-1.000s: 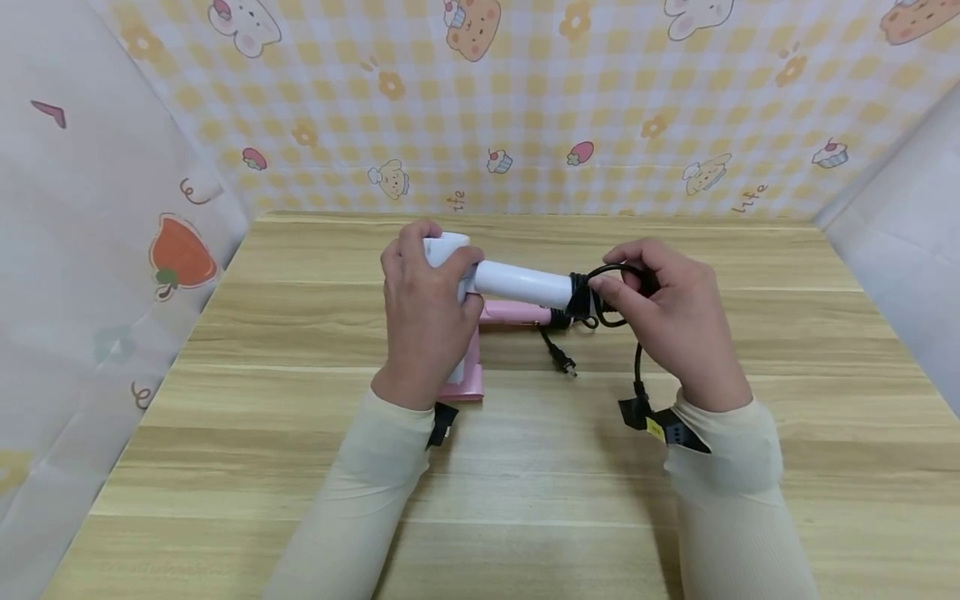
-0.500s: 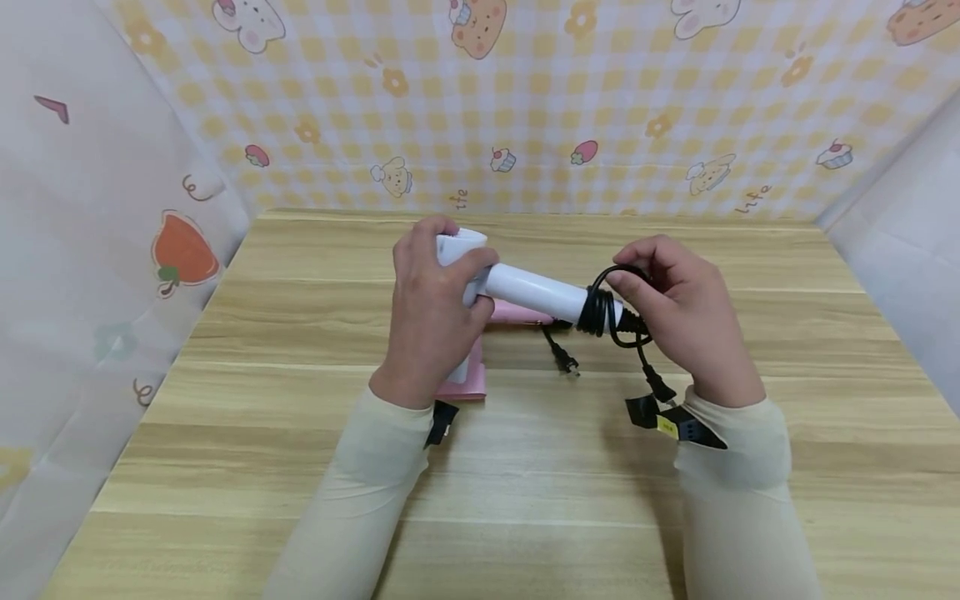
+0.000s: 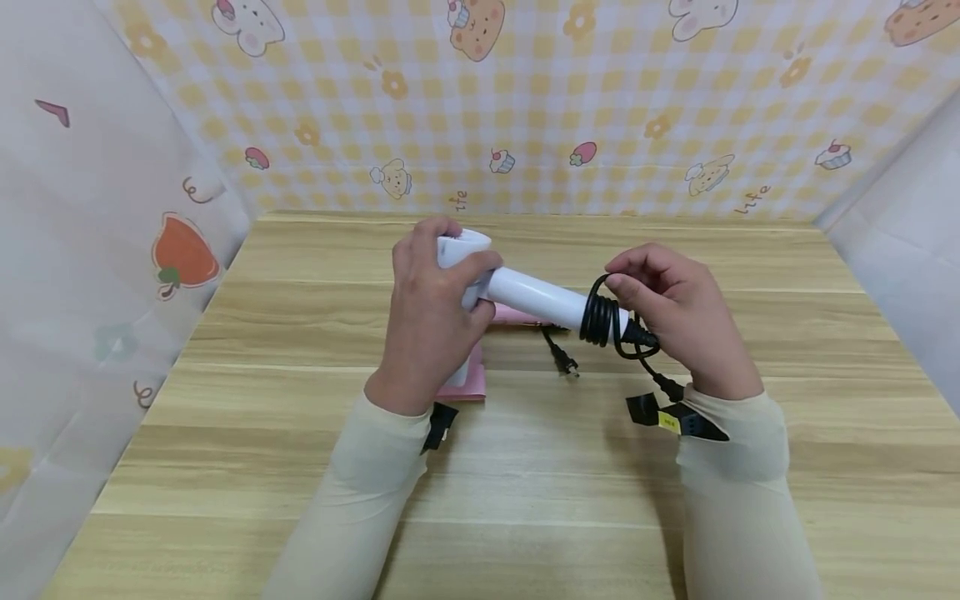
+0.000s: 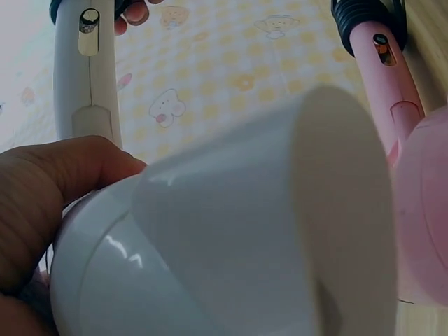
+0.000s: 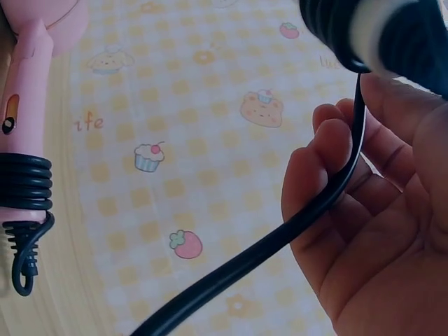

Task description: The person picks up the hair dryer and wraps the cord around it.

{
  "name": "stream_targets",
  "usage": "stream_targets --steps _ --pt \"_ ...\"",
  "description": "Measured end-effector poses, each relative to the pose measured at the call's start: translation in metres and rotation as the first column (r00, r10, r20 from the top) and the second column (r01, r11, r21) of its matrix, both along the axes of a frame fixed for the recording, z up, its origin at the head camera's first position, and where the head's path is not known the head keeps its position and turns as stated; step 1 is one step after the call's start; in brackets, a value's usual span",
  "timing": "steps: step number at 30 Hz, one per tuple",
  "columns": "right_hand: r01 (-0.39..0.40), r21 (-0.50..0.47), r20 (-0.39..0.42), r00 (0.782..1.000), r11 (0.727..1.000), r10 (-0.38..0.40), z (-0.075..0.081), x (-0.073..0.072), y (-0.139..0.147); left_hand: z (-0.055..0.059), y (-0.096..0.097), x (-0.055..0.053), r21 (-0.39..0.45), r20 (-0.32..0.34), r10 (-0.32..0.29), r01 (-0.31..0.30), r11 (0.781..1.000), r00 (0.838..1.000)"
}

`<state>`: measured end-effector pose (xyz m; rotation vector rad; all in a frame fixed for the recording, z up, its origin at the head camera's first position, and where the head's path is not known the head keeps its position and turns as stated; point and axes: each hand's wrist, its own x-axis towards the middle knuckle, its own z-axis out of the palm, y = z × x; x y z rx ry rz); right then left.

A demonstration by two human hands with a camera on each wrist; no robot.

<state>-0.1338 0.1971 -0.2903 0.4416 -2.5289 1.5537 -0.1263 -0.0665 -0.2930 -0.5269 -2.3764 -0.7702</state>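
Note:
A white hair dryer [image 3: 536,296] is held above the table, its handle pointing right. My left hand [image 3: 435,321] grips its head from above, and in the left wrist view the wide nozzle [image 4: 224,217] fills the middle. Several turns of black cord [image 3: 598,321] wrap the handle's end. My right hand [image 3: 682,312] pinches a loop of that cord between thumb and fingers; the right wrist view shows the cord [image 5: 245,269] crossing the fingers. The dryer's plug [image 3: 667,387] hangs near the right wrist. Beneath lies a pink hair dryer [image 3: 474,379], partly hidden, its own cord [image 5: 26,182] wound round its handle.
The pink dryer's black plug [image 3: 564,362] lies on the wooden table [image 3: 540,517]. A yellow checked cloth [image 3: 540,108] with cartoon prints stands behind the table, and white cloth [image 3: 97,250] hangs at the left side.
The white dryer's handle end has moved right and tilted lower. My right hand has shifted slightly right with the cord, and the wound turns show more plainly. The left hand keeps its grip.

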Motion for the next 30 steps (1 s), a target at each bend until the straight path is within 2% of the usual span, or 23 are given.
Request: stream_targets --steps 8,11,16,18,24,30 --pt "-0.04 -0.065 0.078 0.996 0.997 0.045 -0.002 -0.001 -0.001 0.003 -0.001 0.003 0.068 0.023 -0.003 0.001 0.998 1.0" --pt "-0.084 -0.069 0.052 0.995 0.994 0.088 -0.005 -0.003 -0.002 0.004 0.0 0.004 0.104 0.057 0.014 -0.02 0.994 0.998" --pt "-0.098 0.012 -0.03 0.995 0.995 0.098 -0.008 -0.005 -0.005 0.005 0.0 0.005 0.141 0.088 0.047 -0.06 0.988 0.995" --pt "-0.085 0.046 -0.032 0.996 0.995 0.087 -0.009 -0.006 -0.005 0.005 0.0 0.005 0.148 0.088 0.056 -0.069 0.987 0.995" --pt "-0.049 0.139 0.041 0.998 0.989 0.044 -0.009 -0.005 -0.009 0.003 -0.001 0.003 0.17 0.092 0.088 -0.103 0.98 0.992" --pt "-0.041 0.215 0.143 0.99 0.976 0.01 -0.003 -0.001 -0.016 0.002 -0.003 0.002 0.198 0.113 0.112 -0.133 0.971 0.987"
